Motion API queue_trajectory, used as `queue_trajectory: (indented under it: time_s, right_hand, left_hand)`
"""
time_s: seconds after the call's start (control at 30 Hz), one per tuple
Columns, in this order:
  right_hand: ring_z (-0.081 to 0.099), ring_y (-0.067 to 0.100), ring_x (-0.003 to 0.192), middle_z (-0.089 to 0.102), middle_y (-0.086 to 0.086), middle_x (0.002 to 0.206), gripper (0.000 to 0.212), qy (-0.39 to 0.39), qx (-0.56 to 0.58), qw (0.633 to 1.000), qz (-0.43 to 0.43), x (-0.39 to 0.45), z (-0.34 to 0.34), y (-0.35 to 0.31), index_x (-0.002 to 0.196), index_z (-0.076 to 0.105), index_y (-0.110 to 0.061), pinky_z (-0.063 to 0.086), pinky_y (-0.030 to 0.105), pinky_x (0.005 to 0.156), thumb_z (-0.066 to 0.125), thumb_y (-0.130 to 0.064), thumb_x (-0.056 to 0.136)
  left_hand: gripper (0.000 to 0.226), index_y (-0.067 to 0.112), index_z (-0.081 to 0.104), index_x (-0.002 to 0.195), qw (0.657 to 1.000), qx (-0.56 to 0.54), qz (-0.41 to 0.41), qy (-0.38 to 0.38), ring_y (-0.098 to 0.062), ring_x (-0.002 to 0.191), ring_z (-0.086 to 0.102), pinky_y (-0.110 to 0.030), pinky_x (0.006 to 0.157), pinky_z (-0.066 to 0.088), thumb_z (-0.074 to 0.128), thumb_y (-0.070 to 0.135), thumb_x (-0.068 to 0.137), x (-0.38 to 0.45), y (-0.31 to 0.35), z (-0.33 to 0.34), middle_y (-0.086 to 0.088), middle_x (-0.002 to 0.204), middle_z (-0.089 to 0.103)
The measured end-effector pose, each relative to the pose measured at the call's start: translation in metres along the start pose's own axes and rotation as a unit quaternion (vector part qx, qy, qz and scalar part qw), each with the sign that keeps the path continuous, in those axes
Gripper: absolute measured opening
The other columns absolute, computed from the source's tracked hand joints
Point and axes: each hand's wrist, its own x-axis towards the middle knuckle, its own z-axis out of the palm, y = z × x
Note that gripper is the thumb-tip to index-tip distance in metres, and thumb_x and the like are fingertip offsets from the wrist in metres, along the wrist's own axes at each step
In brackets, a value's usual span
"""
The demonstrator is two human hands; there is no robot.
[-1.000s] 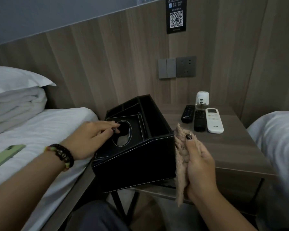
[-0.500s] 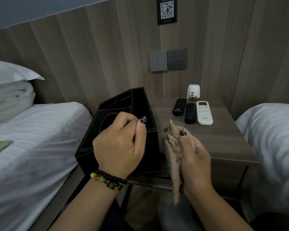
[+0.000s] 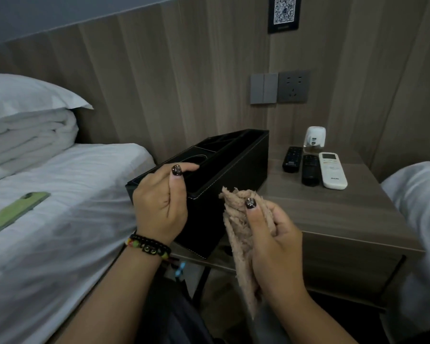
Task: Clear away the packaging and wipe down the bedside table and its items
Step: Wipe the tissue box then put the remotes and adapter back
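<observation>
Black organizer box (image 3: 224,175) is seen at frame centre, set on the left end of the bedside tabletop (image 3: 333,214), its near corner overhanging the front edge. Left hand (image 3: 159,207) is laid against the box's near-left end, thumb hooked over the top rim, fingers curled round the far side, so the box is gripped; a beaded bracelet (image 3: 148,247) is worn on that wrist. Right hand (image 3: 276,244) is held lower centre-right, just beside the box and in front of the tabletop edge; a beige cloth (image 3: 238,232) is gripped in it, thumb pressed on the bunched top, the rest hanging down below the palm. Cloth contact with the box cannot be told. Box top is open, with a round cut-out panel at the left and divider compartments toward the far end; contents cannot be made out. At centre-right, near the back of the tabletop, two black remotes (image 3: 301,165) and one white remote (image 3: 332,173) are laid side by side, well apart from both hands. A small white device (image 3: 315,140) is stood just behind them against the wood-panel wall. Switches and a socket (image 3: 279,87) are mounted on the wall above; a QR placard (image 3: 284,13) is seen at upper right. At left of frame, a white-sheeted bed (image 3: 60,219) is shown with a pillow (image 3: 23,95) over a folded duvet, and a green phone (image 3: 13,212) lying on the sheet. A second white bed (image 3: 420,194) is visible at the right edge.
</observation>
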Motion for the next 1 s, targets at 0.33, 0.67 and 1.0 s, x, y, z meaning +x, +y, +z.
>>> queue_trajectory:
  time_s: [0.33, 0.67, 1.0]
  right_hand:
    - [0.071, 0.010, 0.086, 0.076, -0.004, 0.087, 0.017, 0.013, 0.016, 0.994, -0.104, 0.035, 0.023, -0.041, 0.093, 0.072, -0.025, 0.054, 0.018, 0.071, 0.057, -0.029, 0.085]
    - [0.069, 0.015, 0.082, 0.073, 0.000, 0.084, 0.013, -0.088, -0.115, 0.970, -0.197, 0.088, 0.082, -0.064, 0.095, 0.073, -0.014, 0.056, 0.027, 0.073, 0.060, -0.016, 0.094]
    - [0.067, 0.016, 0.072, 0.071, 0.004, 0.074, 0.016, -0.098, -0.203, 0.943, -0.245, 0.131, 0.119, -0.074, 0.085, 0.072, -0.016, 0.056, 0.037, 0.069, 0.061, -0.025, 0.093]
  left_hand:
    - [0.050, 0.021, 0.072, 0.070, 0.975, -0.005, -0.128, 0.182, -0.012, 0.051, 0.055, -0.028, 0.050, 0.041, 0.033, 0.028, 0.102, 0.019, 0.035, 0.010, 0.000, 0.056, 0.063]
    - [0.068, 0.019, 0.038, 0.032, 0.862, -0.131, -0.421, 0.249, -0.007, 0.040, 0.031, -0.029, 0.049, 0.029, 0.044, 0.039, 0.096, 0.072, -0.003, -0.015, 0.011, 0.033, 0.029]
    - [0.038, 0.011, 0.054, 0.072, 0.817, -0.205, -0.495, 0.212, -0.010, 0.058, 0.048, -0.028, 0.056, 0.040, 0.050, 0.043, 0.092, 0.090, -0.058, -0.033, -0.002, 0.066, 0.049]
